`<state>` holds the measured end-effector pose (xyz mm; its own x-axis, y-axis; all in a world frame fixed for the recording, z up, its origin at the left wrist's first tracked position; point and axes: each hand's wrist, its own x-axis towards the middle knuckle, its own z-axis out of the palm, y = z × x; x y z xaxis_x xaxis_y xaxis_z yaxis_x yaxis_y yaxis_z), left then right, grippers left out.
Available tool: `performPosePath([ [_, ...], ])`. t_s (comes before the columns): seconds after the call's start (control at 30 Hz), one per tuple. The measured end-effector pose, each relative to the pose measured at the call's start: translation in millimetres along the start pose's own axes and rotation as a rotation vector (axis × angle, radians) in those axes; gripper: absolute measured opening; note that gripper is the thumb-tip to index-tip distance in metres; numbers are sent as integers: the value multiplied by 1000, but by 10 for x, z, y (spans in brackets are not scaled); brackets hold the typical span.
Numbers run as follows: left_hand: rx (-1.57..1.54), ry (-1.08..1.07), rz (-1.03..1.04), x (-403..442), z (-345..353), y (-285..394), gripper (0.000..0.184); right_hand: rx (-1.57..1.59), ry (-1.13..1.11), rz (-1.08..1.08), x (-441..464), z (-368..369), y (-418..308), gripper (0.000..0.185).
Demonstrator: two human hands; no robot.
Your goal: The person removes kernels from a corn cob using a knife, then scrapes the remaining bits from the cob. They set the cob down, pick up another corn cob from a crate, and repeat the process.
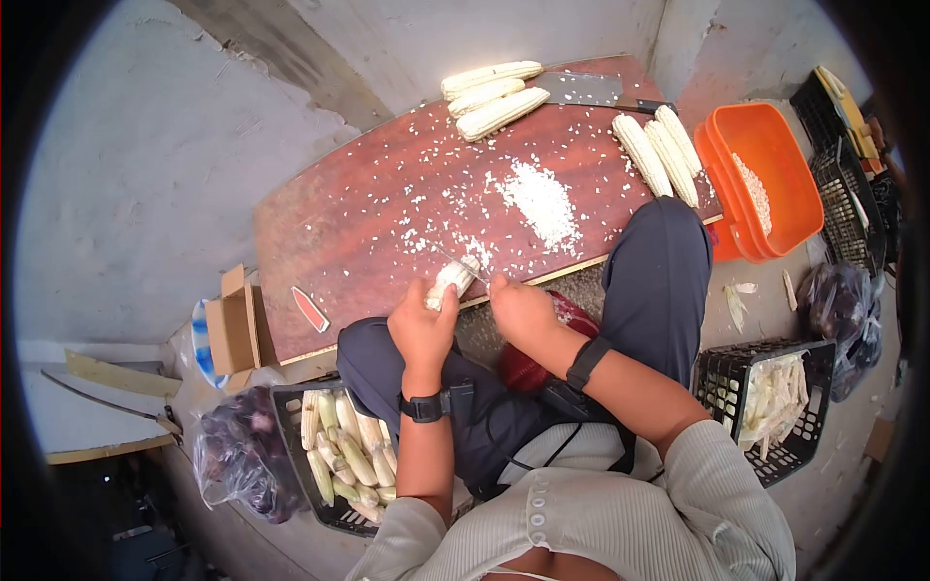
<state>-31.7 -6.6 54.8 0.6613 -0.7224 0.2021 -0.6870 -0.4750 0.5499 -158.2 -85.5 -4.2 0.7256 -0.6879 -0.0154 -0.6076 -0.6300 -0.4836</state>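
My left hand is closed around a corn cob, held tilted over the near edge of the red-brown board. In my right hand is a knife, its handle hidden by the fingers. The thin knife blade lies across the upper part of the cob. Loose white kernels form a pile on the board beyond both hands, with many more scattered about. Three pale cobs lie at the far edge, and three others lie near the right end.
A cleaver rests at the board's far edge. At right stands an orange container with kernels inside. Black crates hold unshelled corn at left and husks at right. A cardboard box stands by the left corner.
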Motion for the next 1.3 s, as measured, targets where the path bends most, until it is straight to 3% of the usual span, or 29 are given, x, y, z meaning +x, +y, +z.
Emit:
performPosePath([
  [0.07,32,19,90,25,0,68,31,-27,-52,35,74,71,60,10],
  [0.33,-84,110,-133,4,44,-151,34,17,-129,98,208,125,176,16],
  [0.43,-36,139,-156,-11,57,-162,38,30,87,56,69,105,130,12],
  [0.63,70,135,-180,-15,38,-93,40,-55,168,-74,-287,-140,-64,21],
  [0.93,96,40,-98,1,6,-17,35,-199,110,-46,-11,38,-58,10],
  [1.3,95,80,-123,-8,47,-56,35,-3,-32,-4,277,66,-12,15],
])
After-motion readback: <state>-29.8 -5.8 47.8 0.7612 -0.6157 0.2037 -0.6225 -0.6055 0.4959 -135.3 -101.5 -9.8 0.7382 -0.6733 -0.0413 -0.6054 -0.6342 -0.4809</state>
